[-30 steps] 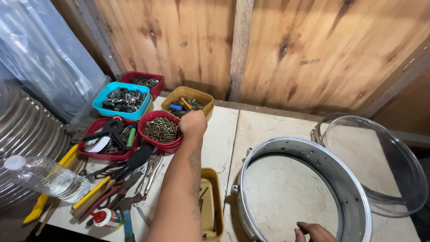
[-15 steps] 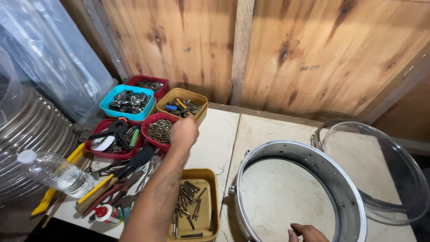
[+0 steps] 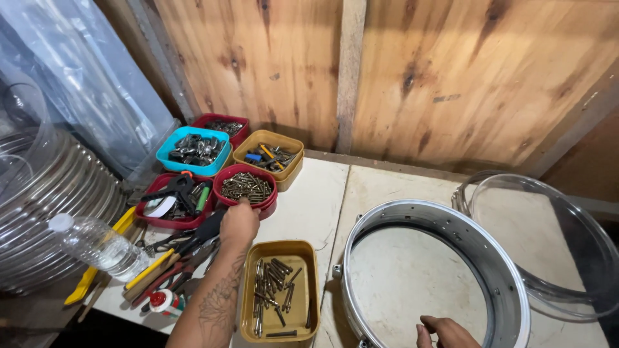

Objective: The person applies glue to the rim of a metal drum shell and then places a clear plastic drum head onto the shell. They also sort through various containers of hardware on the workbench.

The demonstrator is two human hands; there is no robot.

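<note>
Fingers of left hand [image 3: 239, 222] curl at the red bowl [image 3: 245, 188] rim, pinch unclear; a snag could tip screws [image 3: 244, 185] onto the counter [image 3: 308, 200]. Right hand [image 3: 445, 332] rests on drum hoop [image 3: 433, 277], fingers bent.

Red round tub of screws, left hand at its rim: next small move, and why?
Probably dip the fingers forward into the red round tub and pinch a screw or two. The left hand sits at its near rim, knuckles up; whether it holds anything can't be told. The right hand rests at the near edge of the metal drum hoop.
</note>
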